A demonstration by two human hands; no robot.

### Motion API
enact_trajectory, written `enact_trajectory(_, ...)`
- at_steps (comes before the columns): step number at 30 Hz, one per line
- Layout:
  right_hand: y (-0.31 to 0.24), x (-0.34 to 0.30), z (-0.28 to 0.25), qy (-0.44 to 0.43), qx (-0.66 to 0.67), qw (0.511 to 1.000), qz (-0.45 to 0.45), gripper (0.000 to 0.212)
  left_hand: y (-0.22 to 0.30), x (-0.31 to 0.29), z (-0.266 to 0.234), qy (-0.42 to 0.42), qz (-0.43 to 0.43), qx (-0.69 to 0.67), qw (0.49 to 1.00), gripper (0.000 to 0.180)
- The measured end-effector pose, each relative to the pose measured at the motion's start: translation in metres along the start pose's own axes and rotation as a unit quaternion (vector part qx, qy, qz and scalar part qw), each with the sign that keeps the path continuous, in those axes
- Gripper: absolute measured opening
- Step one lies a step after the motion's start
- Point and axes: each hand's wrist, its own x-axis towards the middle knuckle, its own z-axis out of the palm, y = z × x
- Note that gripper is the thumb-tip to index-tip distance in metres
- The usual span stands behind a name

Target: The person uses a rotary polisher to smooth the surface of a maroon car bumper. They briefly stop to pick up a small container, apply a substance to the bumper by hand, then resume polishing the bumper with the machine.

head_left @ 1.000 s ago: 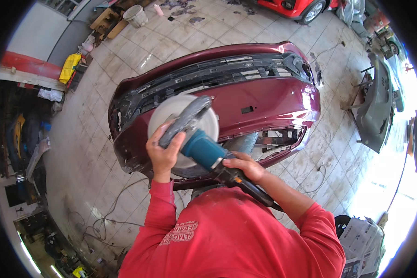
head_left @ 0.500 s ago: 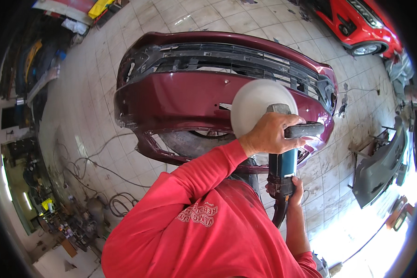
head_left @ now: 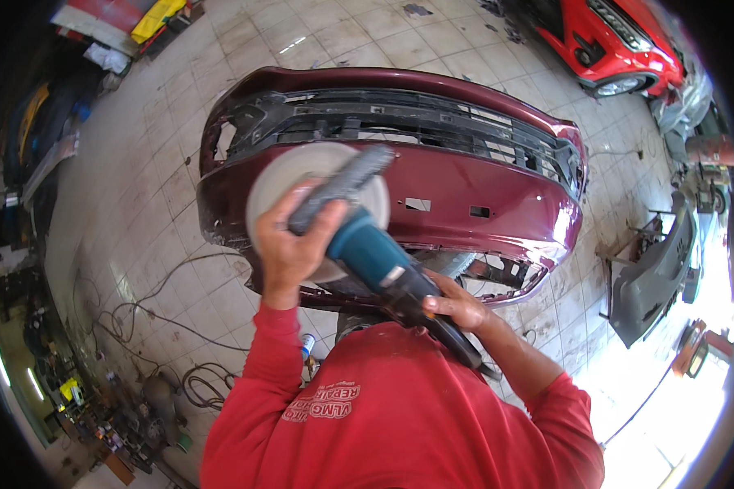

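Note:
A teal and black polisher (head_left: pixel 365 248) slants across the middle of the view, its round white pad (head_left: pixel 273 183) blurred as if spinning. The pad lies over the left part of a glossy maroon car bumper (head_left: pixel 481 183); whether it touches the paint I cannot tell. My left hand (head_left: pixel 289 248) grips the thick dark front handle, thumb and fingers wrapped about it. Around the black rear body, close to my red shirt, my right hand (head_left: pixel 457 306) is closed. The polisher hides part of the bumper's lower left opening.
A tire (head_left: pixel 448 265) shows behind the bumper's lower opening. Cables (head_left: pixel 139 306) trail over the tiled floor (head_left: pixel 147 187) at left. A red car (head_left: pixel 603 41) stands far right, a grey bumper (head_left: pixel 652 277) nearer at right. Tools and clutter (head_left: pixel 130 407) lie lower left.
The polisher has swung from the bumper's right half to its left, both hands moving with it. Its body has turned from nearly upright to slanting, exposing two rectangular holes in the bumper.

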Motion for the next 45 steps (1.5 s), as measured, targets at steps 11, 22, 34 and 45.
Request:
enact_trajectory(11, -0.055, 0.031, -0.026, -0.115, -0.413, 0.903, 0.033, 0.117, -0.063, -0.011, -0.048, 0.239, -0.023, 0.050, 0.970, 0.036)
enact_trajectory(22, -0.059, -0.039, -0.120, 0.046, -0.344, 0.934, -0.084, 0.103, 0.000, 0.088, 0.107, 0.125, 0.078, 0.040, 0.988, 0.034)
enact_trajectory(34, -0.051, -0.088, -0.192, 0.235, 0.014, 0.963, -0.128, 0.059, 0.064, 0.206, 0.377, -0.291, 0.187, 0.038, 0.938, 0.038)
enact_trajectory(45, -0.040, -0.082, -0.218, 0.295, 0.111, 0.931, -0.184, 0.053, 0.056, 0.230, 0.480, -0.355, 0.219, 0.045, 0.908, 0.051)
